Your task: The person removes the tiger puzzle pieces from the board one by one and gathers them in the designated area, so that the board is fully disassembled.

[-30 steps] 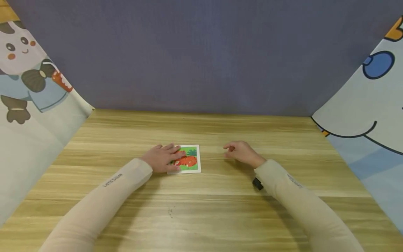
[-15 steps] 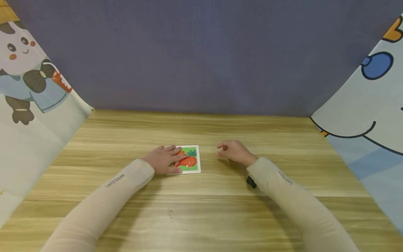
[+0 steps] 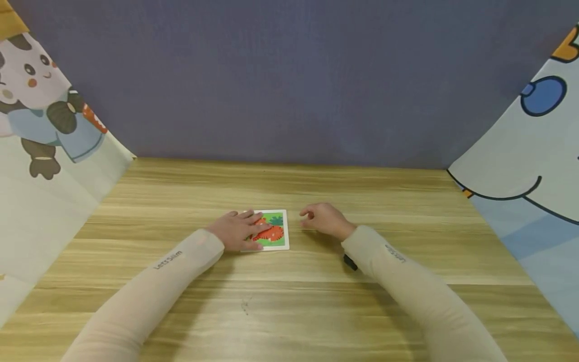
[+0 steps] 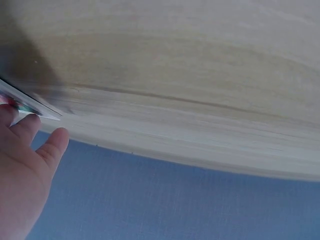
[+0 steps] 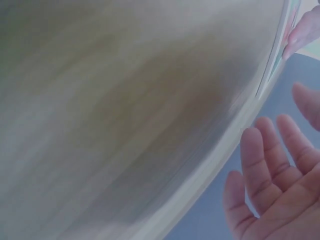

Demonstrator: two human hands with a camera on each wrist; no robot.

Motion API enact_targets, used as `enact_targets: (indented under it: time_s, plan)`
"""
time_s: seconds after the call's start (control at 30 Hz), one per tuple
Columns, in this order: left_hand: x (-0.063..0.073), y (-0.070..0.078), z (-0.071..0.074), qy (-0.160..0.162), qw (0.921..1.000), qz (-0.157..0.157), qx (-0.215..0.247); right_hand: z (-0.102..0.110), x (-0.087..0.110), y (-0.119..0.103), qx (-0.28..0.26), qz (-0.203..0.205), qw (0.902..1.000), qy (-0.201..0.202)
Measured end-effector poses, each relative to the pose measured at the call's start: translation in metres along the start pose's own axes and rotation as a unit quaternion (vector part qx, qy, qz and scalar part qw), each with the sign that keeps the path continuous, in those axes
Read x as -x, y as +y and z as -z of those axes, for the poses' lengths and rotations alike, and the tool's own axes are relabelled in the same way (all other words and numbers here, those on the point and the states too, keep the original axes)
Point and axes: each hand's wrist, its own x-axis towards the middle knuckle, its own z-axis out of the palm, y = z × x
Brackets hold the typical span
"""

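Note:
A small square picture board (image 3: 277, 241) with a white border lies flat on the wooden table. It shows an orange striped tiger and a dark green plant on a green ground. Over its left part rests my left hand (image 3: 232, 232), fingers spread and fairly straight, hiding that side of the picture. My right hand (image 3: 326, 219) is just right of the board, holding nothing, its fingers loosely bent toward the board. In the right wrist view those fingers (image 5: 255, 155) are apart and relaxed, with the board's edge (image 5: 274, 60) beyond them. The left wrist view catches one board corner (image 4: 47, 111).
The wooden table (image 3: 289, 311) has a small dark mark below the board. A grey-blue panel (image 3: 289, 85) stands along its back edge. Printed cartoon cloths hang at the left (image 3: 27, 211) and right (image 3: 506, 151). A black device (image 3: 350, 262) sits under the right wrist.
My right hand has moved left across the table, closer to the board's right edge. The left hand stays on the board with hardly any shift, and the board lies where it was.

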Motion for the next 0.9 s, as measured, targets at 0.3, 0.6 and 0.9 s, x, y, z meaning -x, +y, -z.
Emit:
enact_targets:
  time_s: [0.3,0.6,0.9]
  plan:
    - [-0.001,0.000,-0.001,-0.002,0.9999,0.002,0.015,-0.008,-0.012,-0.015,0.022,-0.004,0.9997,-0.007]
    - [-0.001,0.000,0.000,-0.015,0.9995,0.017,0.024,-0.014,-0.021,-0.029,0.020,-0.028,0.9992,-0.020]
    - [-0.003,-0.003,-0.005,-0.008,0.9996,0.013,0.022,-0.018,-0.032,-0.039,0.028,-0.056,0.9977,-0.025]
